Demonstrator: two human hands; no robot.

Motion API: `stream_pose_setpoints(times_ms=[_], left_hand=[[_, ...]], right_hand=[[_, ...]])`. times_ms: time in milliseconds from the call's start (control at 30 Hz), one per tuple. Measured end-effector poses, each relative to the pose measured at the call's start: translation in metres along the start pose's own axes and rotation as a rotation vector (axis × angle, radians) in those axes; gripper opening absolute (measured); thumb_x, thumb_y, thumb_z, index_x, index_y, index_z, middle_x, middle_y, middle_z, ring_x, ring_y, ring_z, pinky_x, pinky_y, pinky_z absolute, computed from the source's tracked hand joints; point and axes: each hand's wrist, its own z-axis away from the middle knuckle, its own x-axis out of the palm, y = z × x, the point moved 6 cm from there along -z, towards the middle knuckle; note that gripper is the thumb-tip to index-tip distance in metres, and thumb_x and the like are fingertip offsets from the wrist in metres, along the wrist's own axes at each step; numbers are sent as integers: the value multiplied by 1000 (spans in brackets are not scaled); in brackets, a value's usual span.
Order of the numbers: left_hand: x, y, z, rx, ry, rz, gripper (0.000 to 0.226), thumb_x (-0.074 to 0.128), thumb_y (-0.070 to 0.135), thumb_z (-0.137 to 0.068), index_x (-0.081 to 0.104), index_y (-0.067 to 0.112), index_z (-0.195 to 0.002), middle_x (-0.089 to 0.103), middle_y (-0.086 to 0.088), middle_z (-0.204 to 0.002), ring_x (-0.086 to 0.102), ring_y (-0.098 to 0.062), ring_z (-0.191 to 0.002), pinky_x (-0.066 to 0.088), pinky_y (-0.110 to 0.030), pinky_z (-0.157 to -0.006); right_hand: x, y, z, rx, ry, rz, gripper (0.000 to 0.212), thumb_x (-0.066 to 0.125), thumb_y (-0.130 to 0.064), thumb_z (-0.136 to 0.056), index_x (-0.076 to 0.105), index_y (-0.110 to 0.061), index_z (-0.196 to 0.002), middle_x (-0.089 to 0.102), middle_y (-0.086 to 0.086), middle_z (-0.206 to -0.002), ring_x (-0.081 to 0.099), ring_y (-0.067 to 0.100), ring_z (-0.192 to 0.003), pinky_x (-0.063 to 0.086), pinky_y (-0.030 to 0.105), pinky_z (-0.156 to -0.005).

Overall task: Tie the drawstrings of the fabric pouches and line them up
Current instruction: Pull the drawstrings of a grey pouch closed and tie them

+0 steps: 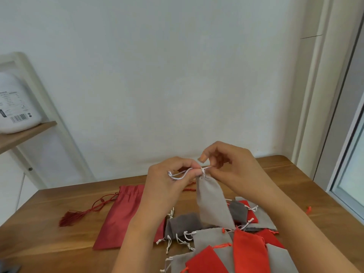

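Held up in the air above the worktop (59, 209): light grey pouch (211, 203), gathered mouth at 12 o'clock, body hanging and slanting toward 5 o'clock, lower corner just over the heap of small pouches (216, 243). Mouth caught between both hands.

At 9 o'clock of the mouth, left hand (167, 182), fingers (190, 168) curled and pinching the white drawstring (180, 174), with a loop of the cord running out toward 9 o'clock across the hand.

At 3 o'clock of the mouth, right hand (234, 166), thumb and a finger pressed together on the short end of the same cord, index finger (202, 158) lifted and bent above the pinch. Knot or no knot at the pinch: cannot tell, hidden behind fingertips.

Toward 6 o'clock from the hands, on the worktop, the heap, pieces overlapping one another:
- dark grey pouch (183, 223) at 7 o'clock of the held one, white cords trailing beside it
- bright red pouch (248, 251) at 6 o'clock
- more light grey and red ones beneath and beside, reaching the bottom edge of the view

At 8 o'clock of the hands, large dark red bag (126, 211) lying flat, touching the heap's left side, twisted cord and tassel (69, 217) stretched toward 9 o'clock.

Far off at 9 o'clock, wooden shelf (23, 134) carrying a white package (13, 103). At 3 o'clock, window frame (344, 164).
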Motion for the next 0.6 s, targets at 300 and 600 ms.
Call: stream_pose_setpoints(times_ms=[300,600], left_hand=[[-4,1,0,17,-4,-69,12,78,14,-75,76,25,-70,71,16,-73,67,-1,-75,47,-11,-68],[3,-5,-2,29,-28,-151,14,79,15,-74,75,28,-71,71,19,-74,66,1,-76,47,-10,-69]], right_hand=[[-9,25,-7,57,28,328,25,59,-16,-94,70,-32,-110,49,-11,-88,49,-2,-69,35,8,-66],[-10,26,-1,248,-87,-80,45,50,-8,-98,51,-35,-134,60,-10,-124,62,1,-61,49,13,-60]])
